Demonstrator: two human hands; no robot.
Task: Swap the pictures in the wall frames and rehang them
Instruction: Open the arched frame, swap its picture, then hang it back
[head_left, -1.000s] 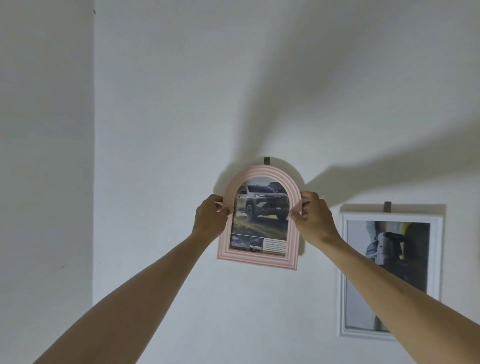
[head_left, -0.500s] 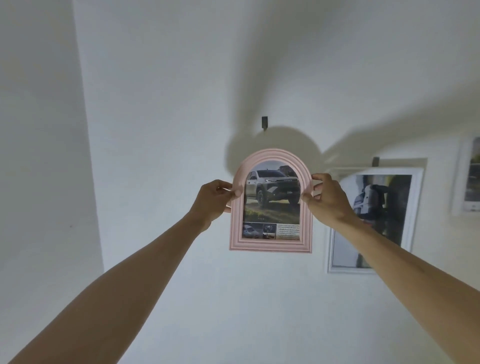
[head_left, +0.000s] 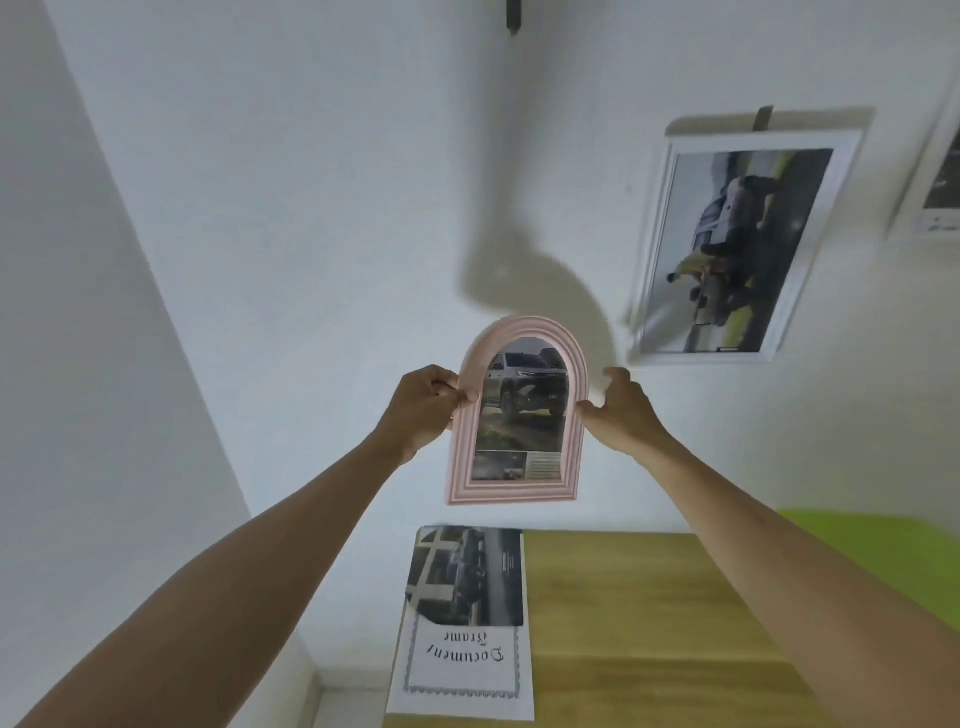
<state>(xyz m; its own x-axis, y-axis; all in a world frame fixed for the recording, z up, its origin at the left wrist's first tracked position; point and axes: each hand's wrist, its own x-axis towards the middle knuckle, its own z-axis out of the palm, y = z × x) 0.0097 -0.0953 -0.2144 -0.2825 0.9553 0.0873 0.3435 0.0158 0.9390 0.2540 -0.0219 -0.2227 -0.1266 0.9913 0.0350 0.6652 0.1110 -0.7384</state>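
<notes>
Pink frame (head_left: 511, 415): it is small and arched at the top. I think it is light, because two hands hold it up with ease. It looks stiff and hard. Its front may be glass or plastic, so it could crack if it falls. The smooth rim could slip.

Where to hold it: by the two side edges, one hand on each side, not on the front pane.

How it looks: a pale pink rim with grooves, round on top and flat at the bottom. Inside is a picture of a grey car on a dirt road, with small pictures and tiny words below.

Where it is: in the air in front of the white wall, off the dark hook (head_left: 513, 18) far above it and over the wooden table (head_left: 649, 623).

Left hand (head_left: 423, 408): its fingers are curled and pinch the left edge of the pink frame.

Right hand (head_left: 621, 408): its thumb is on the right edge at the front. Its fingers go behind the frame, so I cannot tell how tight they are.

White frame (head_left: 727, 244): it hangs on the wall to the right, with a blurry car picture in it.

Loose papers (head_left: 465, 623): a car picture and a "Document Frame" sheet lie on the near left part of the table.
</notes>
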